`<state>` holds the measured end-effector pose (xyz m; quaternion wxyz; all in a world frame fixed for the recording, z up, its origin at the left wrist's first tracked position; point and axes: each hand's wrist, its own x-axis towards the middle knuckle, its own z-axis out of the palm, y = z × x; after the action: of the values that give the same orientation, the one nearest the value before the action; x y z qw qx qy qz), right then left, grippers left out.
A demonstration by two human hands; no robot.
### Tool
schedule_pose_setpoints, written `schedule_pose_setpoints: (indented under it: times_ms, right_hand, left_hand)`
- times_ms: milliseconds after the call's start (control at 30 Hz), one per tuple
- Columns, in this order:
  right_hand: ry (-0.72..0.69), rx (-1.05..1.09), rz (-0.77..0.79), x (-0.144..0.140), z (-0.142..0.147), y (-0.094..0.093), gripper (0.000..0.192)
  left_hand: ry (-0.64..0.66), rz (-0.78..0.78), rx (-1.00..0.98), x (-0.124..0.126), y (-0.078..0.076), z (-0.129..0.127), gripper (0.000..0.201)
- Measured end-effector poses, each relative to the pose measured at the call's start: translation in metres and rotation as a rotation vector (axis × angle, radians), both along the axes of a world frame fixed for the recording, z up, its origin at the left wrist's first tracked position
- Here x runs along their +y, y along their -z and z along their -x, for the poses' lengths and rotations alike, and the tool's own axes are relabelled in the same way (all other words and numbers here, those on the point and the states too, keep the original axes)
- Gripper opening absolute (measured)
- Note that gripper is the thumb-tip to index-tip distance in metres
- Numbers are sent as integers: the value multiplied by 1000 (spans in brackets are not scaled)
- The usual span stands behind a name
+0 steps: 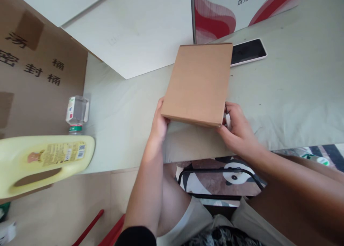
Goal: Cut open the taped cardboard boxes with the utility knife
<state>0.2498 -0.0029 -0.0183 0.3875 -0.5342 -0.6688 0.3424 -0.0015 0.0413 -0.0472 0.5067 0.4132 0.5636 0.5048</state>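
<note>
A plain brown cardboard box (pixel 199 83) is in the middle of the head view, held by its near end over the pale green cloth. My left hand (pixel 160 122) grips its near left corner, with most of the fingers hidden beneath. At the near right corner, my right hand (pixel 238 126) is curled, its thumb tip against the box's lower edge. Between the right fingers sits a small white object (pixel 228 120) with a dark narrow part; its kind is unclear. Behind the box's far right corner lies a phone (pixel 248 52) with a dark screen, partly covered.
The cloth-covered table (pixel 295 95) ends just before my lap. White panels (pixel 134 31) and a red-and-white carton (pixel 215 16) stand at the back. To the left are a large printed carton (pixel 40 95), a clear bottle (pixel 77 111) and a yellow jug (pixel 61 154).
</note>
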Motion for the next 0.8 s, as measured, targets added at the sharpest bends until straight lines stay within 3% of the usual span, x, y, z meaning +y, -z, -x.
schedule_pose_setpoints:
  times_ms: [800]
  right_hand:
    - [-37, -29, 69, 3, 0, -3, 13]
  left_hand:
    - [-49, 48, -51, 1, -8, -6, 50]
